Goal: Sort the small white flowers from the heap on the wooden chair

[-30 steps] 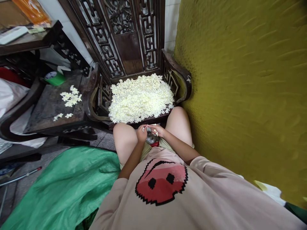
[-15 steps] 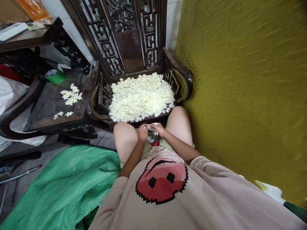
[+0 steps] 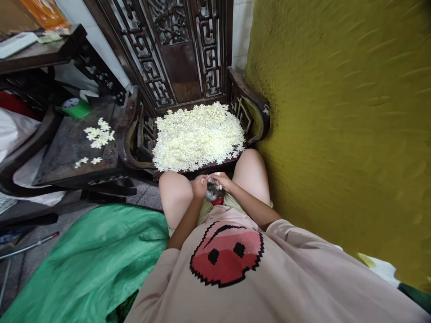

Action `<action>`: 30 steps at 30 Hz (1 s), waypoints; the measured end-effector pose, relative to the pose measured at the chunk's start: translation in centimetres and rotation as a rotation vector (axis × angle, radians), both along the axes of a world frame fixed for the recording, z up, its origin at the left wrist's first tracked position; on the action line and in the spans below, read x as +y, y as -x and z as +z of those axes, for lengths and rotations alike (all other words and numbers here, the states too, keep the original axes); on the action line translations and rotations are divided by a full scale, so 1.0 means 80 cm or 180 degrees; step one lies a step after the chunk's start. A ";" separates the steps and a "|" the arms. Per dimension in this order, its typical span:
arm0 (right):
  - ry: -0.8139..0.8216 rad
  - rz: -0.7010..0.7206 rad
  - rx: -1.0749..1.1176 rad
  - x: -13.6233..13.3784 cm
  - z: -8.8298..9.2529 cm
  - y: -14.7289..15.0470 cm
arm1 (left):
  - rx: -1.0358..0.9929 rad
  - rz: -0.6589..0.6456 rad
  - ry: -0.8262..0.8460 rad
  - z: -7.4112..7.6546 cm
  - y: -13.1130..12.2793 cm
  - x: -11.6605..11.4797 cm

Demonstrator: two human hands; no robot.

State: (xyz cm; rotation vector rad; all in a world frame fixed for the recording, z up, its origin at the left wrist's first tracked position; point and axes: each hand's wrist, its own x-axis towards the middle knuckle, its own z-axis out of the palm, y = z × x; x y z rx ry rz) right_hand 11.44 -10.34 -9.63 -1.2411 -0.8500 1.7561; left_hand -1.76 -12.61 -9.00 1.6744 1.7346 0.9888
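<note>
My left hand (image 3: 200,186) and my right hand (image 3: 223,181) meet fingertip to fingertip between my knees, both closed. White flowers (image 3: 220,186) show at the fingers of my right hand, below and above them. A small whitish bit sits at the fingers of my left hand, too small to name. Just beyond my hands, a broad heap of white flowers (image 3: 198,137) covers the seat of a dark carved wooden chair (image 3: 185,74). Under my hands is something grey and shiny, partly hidden, with a red edge near my lap.
On the left, a dark wooden side table (image 3: 60,148) holds a green tape roll (image 3: 76,107) and several loose white flowers (image 3: 99,133). A green sack (image 3: 101,255) lies by my left leg. A yellow-green textured surface (image 3: 336,125) rises close on my right.
Almost nothing differs. My fingertips have shifted very slightly where they meet, and the hands stay between my knees.
</note>
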 end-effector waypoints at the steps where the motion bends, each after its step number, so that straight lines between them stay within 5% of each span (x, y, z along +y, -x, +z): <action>1: 0.0004 -0.0003 -0.0006 0.000 0.001 0.000 | 0.0007 -0.0001 0.0009 0.001 0.000 0.000; 19: -0.0280 -0.0180 -0.0742 -0.006 0.009 -0.001 | 0.0405 -0.0314 -0.0232 -0.001 0.000 -0.005; 30: 0.0196 0.0028 0.0451 0.003 0.015 0.009 | -0.0030 0.0023 -0.0294 0.011 0.000 -0.012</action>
